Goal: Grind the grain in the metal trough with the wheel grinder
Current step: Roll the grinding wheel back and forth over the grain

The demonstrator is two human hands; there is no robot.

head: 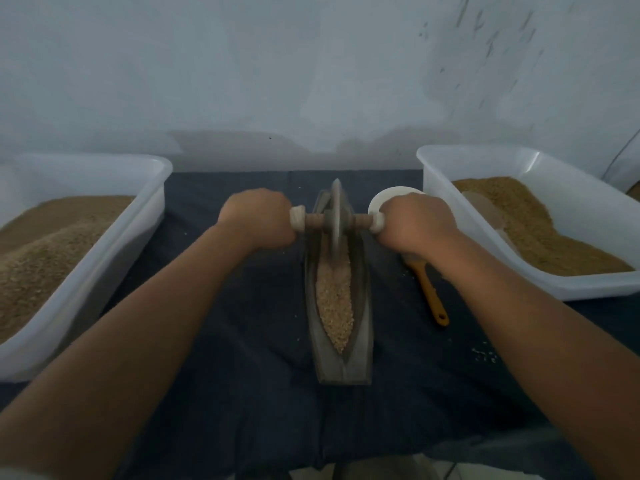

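A long boat-shaped metal trough (360,341) lies lengthwise on the dark cloth in the middle. Pale grain (334,306) fills its channel. The wheel grinder (335,216), a metal disc on a wooden axle, stands upright in the far half of the trough. My left hand (258,220) grips the axle's left handle. My right hand (417,223) grips the right handle. Both arms are stretched forward.
A white plastic tub (114,244) of brown ground grain stands at the left. Another white tub (436,174) with grain and a scoop stands at the right. A white bowl (384,197) and an orange-handled brush (431,292) lie right of the trough. Loose grains dot the cloth.
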